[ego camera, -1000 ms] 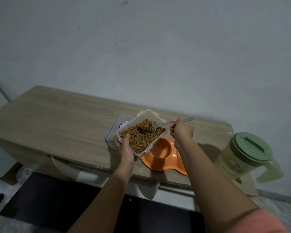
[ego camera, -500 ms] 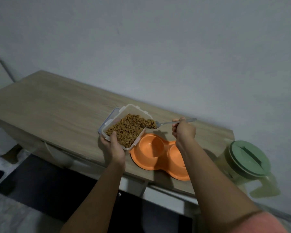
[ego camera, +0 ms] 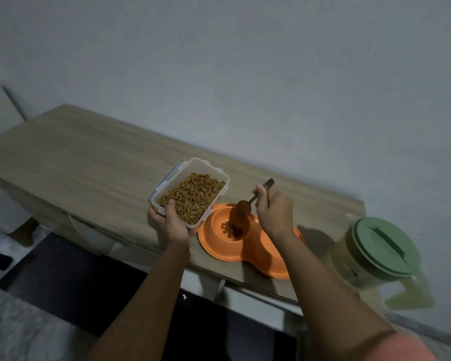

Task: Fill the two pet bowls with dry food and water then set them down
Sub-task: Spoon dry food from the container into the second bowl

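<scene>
An orange double pet bowl [ego camera: 214,244] lies at the near edge of the wooden table [ego camera: 89,162]. My left hand [ego camera: 168,225] grips the near end of a clear plastic container [ego camera: 193,168] full of brown dry food [ego camera: 193,196], held just left of the bowl. My right hand [ego camera: 272,209] holds a metal spoon [ego camera: 245,207] tipped over the bowl's left well, and kibble [ego camera: 232,229] falls and gathers there. The right well is mostly hidden under my right forearm.
A translucent water pitcher [ego camera: 349,261] with a green lid [ego camera: 385,246] and a handle stands at the table's right end. The container's lid edge [ego camera: 167,178] shows beneath the container. A grey wall rises behind the table; dark floor lies below its front edge.
My right hand carried the loaded spoon from the container to over the bowl's left well and tipped it; kibble now lies in the well. The container shifted slightly left.
</scene>
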### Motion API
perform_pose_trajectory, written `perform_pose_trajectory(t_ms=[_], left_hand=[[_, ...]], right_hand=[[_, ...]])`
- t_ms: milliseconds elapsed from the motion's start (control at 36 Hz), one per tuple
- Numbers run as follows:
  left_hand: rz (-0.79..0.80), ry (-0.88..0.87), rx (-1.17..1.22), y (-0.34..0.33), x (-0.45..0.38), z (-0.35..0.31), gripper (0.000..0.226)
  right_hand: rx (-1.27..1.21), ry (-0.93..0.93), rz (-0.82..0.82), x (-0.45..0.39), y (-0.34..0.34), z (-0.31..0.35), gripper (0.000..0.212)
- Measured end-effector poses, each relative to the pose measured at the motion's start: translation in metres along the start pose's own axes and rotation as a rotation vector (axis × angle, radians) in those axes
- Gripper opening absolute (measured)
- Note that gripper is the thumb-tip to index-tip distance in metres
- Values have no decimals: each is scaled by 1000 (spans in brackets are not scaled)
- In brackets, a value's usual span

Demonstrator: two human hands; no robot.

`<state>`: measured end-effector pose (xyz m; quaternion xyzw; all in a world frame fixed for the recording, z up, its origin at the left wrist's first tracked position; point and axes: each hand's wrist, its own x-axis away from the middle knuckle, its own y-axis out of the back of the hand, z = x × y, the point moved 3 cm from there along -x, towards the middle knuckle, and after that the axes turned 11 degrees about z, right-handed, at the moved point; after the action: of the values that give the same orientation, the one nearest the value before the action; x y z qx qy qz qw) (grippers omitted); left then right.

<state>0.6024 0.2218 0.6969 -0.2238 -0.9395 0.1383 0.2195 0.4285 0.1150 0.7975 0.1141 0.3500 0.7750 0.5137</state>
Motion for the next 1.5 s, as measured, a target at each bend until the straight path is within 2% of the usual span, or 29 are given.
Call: perform_pose_trajectory(t_ms=[139,222,306,417,694,861,917,972,1028,1083,1194,1278,1333,1417,1500], left_hand=[[13,-1,-28,0,3,-2,63],[25,-8,-40,1,5,-4,70],[47,19,-52,1,10,-8,81],[87,36,-96,1,15,-14,97],[111,48,-183,-2,22,-18,97],[149,93,-126,-8,28,-14,80],[147,93,-92,-9,28,-14,73],[144,60,-133,-9,27,-17,85],[134,37,-164,-10,27,-17,80],[139,43,-111,-11,26,-14,70],[150,59,-138,-9,24,-10,91],[125,55,-102,-10,24,-10,70],[107,37,-139,-11,22,-9,67],[101,33,-117,-10,24,-10,74],[120,66,-48,-5,22,-5,100]], right_hand=[[-64,72,-229,-9,18,16,39],[-176,26,-297,-14,25,28,36],[-269,-8,-255,-20,21,41,36],[-244,26,-145,-24,8,55,37],[-110,-19,27,-23,-26,62,42],[-171,-248,48,-19,-41,50,49],[-262,-347,57,-17,-42,41,51],[-395,-443,73,-13,-44,35,49],[-515,-505,100,-9,-43,31,43],[-593,-527,94,-4,-40,31,37],[-693,-558,53,-3,-40,27,36],[-744,-586,32,-2,-39,24,36],[-775,-588,13,-2,-36,23,36],[-794,-583,-6,-2,-32,22,36],[-803,-587,-13,-4,-30,21,37]])
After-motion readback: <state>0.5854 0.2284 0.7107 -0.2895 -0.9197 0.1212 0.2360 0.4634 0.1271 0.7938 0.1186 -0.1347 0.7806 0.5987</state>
